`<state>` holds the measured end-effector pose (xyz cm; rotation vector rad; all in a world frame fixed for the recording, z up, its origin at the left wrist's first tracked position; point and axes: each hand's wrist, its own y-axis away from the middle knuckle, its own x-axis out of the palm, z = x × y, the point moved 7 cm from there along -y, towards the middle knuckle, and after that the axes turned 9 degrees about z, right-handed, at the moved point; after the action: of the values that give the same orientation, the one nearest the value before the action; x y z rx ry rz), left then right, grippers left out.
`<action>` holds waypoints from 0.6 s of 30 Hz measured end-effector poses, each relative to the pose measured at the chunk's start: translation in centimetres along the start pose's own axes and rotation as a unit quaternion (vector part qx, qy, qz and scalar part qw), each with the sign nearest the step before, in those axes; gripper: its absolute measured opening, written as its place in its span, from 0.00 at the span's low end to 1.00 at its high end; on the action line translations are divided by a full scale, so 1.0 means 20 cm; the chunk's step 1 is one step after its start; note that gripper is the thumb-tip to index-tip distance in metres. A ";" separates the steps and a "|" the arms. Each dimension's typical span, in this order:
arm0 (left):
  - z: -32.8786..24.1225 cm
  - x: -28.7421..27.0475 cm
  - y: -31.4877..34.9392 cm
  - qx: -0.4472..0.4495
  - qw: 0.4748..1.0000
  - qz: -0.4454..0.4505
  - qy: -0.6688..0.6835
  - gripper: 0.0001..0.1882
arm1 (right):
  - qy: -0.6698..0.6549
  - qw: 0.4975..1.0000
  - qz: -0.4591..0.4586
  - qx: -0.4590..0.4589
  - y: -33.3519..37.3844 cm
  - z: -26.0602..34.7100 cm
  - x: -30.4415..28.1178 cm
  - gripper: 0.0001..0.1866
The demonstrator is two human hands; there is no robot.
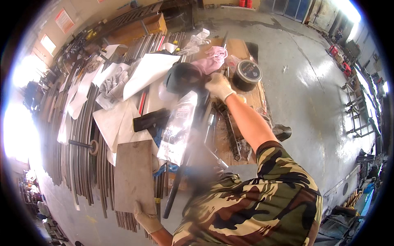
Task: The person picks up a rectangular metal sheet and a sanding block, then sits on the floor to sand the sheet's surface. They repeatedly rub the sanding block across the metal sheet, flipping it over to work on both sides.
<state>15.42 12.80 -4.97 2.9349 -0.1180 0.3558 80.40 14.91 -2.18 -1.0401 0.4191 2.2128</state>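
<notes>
My left hand [147, 218], in a pale work glove, grips the near edge of a flat grey-brown rectangular plate [133, 176]; its thumb lies on the plate's face. My right hand [220, 87], gloved too, is stretched out over the far part of the work surface with its fingers curled in. What it holds, if anything, is hidden. Just right of it stands a round dark tin [247, 75] with a light-rimmed lid. To its left are a dark rounded object [183, 77] and a pink cloth [211, 60]. A printed clear plastic bag [178, 127] lies between my hands.
Long metal bars [84, 164] lie side by side on the left, partly under white sheets [150, 74] and a grey glove [115, 84]. A dark wrench [232, 139] rests on cardboard [248, 158] before my right arm. Wheeled racks [357, 108] stand far right.
</notes>
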 end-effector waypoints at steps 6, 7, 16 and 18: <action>-0.03 0.11 0.01 -0.026 0.999 -0.005 0.041 0.25 | 0.058 0.990 -0.048 -0.118 -0.06 0.03 -0.43 0.12; -0.04 0.01 -0.01 0.034 0.994 0.009 -0.107 0.24 | 0.070 0.993 -0.019 -0.097 0.01 0.14 -0.51 0.12; 0.06 -0.01 0.00 -0.072 0.985 -0.073 0.138 0.22 | -0.661 0.747 0.041 -0.058 0.42 -0.02 -0.64 0.15; 0.11 -0.02 -0.03 -0.089 0.979 -0.082 0.164 0.22 | -0.766 0.639 0.033 -0.068 0.48 -0.13 -0.49 0.13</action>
<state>15.68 13.03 -7.29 2.6435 0.1308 0.7522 80.00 2.40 3.89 1.0104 -0.5120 2.3241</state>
